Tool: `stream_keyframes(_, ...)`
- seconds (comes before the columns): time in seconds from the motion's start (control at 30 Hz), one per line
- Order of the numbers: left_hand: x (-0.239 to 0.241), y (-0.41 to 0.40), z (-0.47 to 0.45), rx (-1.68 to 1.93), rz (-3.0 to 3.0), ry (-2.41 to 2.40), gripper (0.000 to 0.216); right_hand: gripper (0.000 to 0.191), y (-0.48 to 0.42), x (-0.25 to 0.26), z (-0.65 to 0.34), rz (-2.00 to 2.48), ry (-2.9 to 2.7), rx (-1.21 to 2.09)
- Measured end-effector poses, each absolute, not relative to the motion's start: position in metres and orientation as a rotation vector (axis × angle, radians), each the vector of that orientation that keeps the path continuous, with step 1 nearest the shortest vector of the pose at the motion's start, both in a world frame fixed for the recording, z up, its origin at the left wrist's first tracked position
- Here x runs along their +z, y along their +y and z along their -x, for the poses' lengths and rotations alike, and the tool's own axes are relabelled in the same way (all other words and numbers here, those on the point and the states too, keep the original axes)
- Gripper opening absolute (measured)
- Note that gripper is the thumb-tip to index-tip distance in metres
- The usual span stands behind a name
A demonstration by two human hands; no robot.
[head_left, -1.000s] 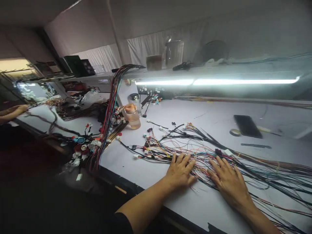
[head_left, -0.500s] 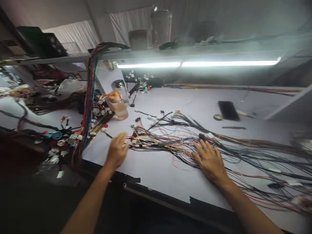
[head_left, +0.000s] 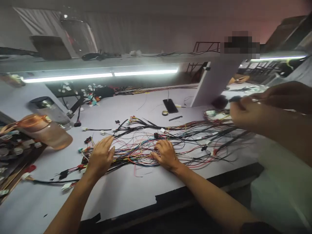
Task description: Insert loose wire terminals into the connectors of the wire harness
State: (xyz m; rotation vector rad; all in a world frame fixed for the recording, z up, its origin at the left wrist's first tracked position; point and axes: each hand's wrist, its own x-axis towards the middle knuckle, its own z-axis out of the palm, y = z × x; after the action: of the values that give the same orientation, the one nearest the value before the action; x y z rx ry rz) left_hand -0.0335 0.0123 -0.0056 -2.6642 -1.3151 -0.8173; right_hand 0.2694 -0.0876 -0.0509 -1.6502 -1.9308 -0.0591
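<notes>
A loose wire harness (head_left: 146, 144) of many coloured wires with small white and black connectors lies spread across the white workbench (head_left: 126, 191). My left hand (head_left: 99, 157) rests flat on its left end, fingers stretched out beside a cluster of connectors (head_left: 83, 151). My right hand (head_left: 165, 154) presses on the middle of the wires with its fingers curled down onto them. Neither hand lifts anything off the bench.
A co-worker's hands (head_left: 246, 112) at the right hold the harness's far end. A peach water bottle (head_left: 45, 131) and a clear one (head_left: 50, 109) lie at the left. A black phone (head_left: 170, 105) and a tape roll (head_left: 165, 113) sit at the back under the strip light (head_left: 102, 75).
The view has swung to the right, bringing the co-worker's hands in. My left hand has come back from the left onto the wires; my right hand has stayed on the bundle.
</notes>
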Motion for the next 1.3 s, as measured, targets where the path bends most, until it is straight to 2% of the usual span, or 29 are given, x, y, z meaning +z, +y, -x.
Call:
stream_keyframes(0.2, -0.018, 0.069, -0.082, -0.652, 2.906, -1.014, 0.045, 0.025, -0.084, -0.050, -0.273, 1.570, -1.976, -0.052)
stream_keyframes(0.33, -0.030, 0.070, -0.129, -0.524, 3.054, -0.764, 0.043, 0.028, -0.082, -0.053, -0.275, 1.497, -2.021, -0.045)
stream_keyframes(0.53, -0.021, 0.042, -0.127, -0.317, 3.086, -0.676, 0.037, 0.030, -0.083, -0.048, -0.272, 1.409, -2.011, -0.024)
stream_keyframes(0.7, 0.000, 0.062, -0.149, -0.309, 2.972, -0.787, 0.028, 0.028, -0.083, -0.046, -0.270, 1.394, -2.030, 0.013)
stream_keyframes(0.83, -0.007, 0.091, -0.172, -0.291, 2.956, -0.805, 0.038, 0.028, -0.081, -0.051, -0.269, 1.413, -2.039, 0.042)
stream_keyframes(0.97, -0.019, 0.107, -0.169, -0.234, 2.965, -0.769, 0.021, 0.031, -0.079, -0.053, -0.267, 1.423, -2.056, 0.053)
stream_keyframes(1.1, -0.013, 0.114, -0.155, -0.163, 2.951, -0.806, 0.017, 0.027, -0.084, -0.051, -0.264, 1.428, -2.005, 0.090)
stream_keyframes(1.2, -0.004, 0.112, -0.146, -0.183, 2.933, -0.893, 0.020, 0.022, -0.087, -0.052, -0.266, 1.405, -1.962, 0.129)
stream_keyframes(1.3, 0.003, 0.094, -0.139, -0.312, 2.936, -0.932, 0.036, 0.018, -0.086, -0.056, -0.268, 1.376, -1.971, 0.138)
